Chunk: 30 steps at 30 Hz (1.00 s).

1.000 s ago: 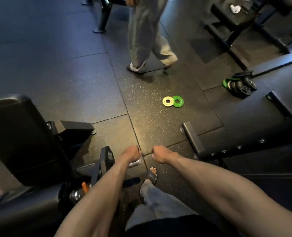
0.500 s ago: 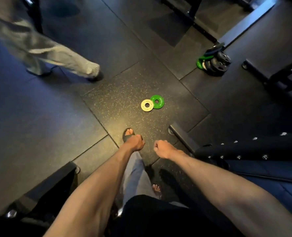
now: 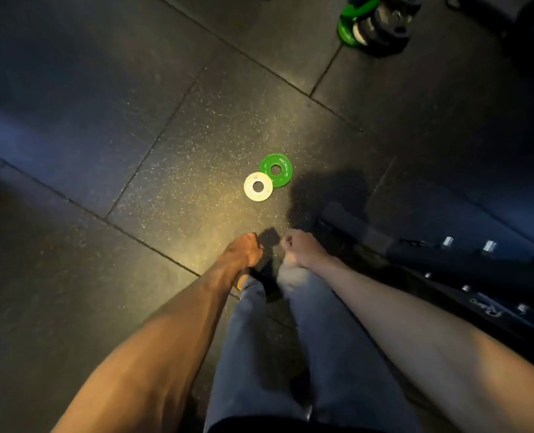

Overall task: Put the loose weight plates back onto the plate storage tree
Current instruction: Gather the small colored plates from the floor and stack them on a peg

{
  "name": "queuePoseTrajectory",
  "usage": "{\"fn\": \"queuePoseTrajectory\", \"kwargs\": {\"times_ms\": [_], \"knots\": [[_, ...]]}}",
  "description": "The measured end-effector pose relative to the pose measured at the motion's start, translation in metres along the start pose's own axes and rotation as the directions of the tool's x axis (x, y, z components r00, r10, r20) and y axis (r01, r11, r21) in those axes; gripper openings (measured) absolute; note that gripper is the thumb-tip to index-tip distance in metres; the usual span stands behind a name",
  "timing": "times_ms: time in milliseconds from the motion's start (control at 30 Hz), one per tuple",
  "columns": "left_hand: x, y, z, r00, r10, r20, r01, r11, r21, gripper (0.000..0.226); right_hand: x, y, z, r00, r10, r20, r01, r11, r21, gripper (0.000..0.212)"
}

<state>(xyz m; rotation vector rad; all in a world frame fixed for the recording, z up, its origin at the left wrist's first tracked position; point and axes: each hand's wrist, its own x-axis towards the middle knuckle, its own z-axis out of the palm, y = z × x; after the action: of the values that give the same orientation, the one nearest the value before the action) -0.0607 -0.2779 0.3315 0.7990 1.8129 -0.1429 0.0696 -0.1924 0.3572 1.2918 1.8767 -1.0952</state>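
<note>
Two small loose weight plates lie flat on the dark rubber floor ahead of me: a white plate (image 3: pixel 258 186) and a green plate (image 3: pixel 276 169) touching it at its far right. My left hand (image 3: pixel 243 250) and my right hand (image 3: pixel 301 250) hang side by side below the plates, both with fingers curled and holding nothing. Neither hand touches a plate. At the top right stands the plate storage tree (image 3: pixel 375 23), loaded with green, white and black plates.
A black machine frame with a row of silver bolts (image 3: pixel 465 264) runs along the right, its foot close to my right hand. My legs in grey trousers (image 3: pixel 290 339) are below the hands. Floor tile seams cross the open floor to the left.
I have stepped closer: the two plates now sit nearer and larger in view, and the walking person has left the frame. Both hands stay curled and hold nothing.
</note>
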Motion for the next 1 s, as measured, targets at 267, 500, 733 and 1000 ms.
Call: {"fn": "queuePoseTrajectory", "kwargs": {"times_ms": [267, 500, 733, 1000], "knots": [[0.209, -0.019, -0.011, 0.996, -0.084, -0.008, 0.083, 0.995, -0.053, 0.037, 0.206, 0.022, 0.021, 0.993, 0.111, 0.048, -0.115, 0.988, 0.100, 0.024], [0.390, -0.031, 0.031, 0.993, -0.114, -0.014, 0.115, 0.993, 0.016, 0.039, 0.388, 0.065, 0.049, 0.973, 0.231, -0.012, -0.229, 0.968, 0.103, 0.037], [0.508, -0.033, 0.056, 0.919, -0.331, -0.215, 0.315, 0.943, -0.104, 0.072, 0.527, 0.094, 0.056, 0.857, 0.467, -0.218, -0.387, 0.862, 0.327, 0.068], [0.554, -0.055, 0.067, 0.921, -0.142, -0.363, 0.221, 0.957, 0.187, 0.069, 0.602, 0.098, 0.068, 0.797, 0.548, -0.252, -0.422, 0.805, 0.417, 0.098]]}}
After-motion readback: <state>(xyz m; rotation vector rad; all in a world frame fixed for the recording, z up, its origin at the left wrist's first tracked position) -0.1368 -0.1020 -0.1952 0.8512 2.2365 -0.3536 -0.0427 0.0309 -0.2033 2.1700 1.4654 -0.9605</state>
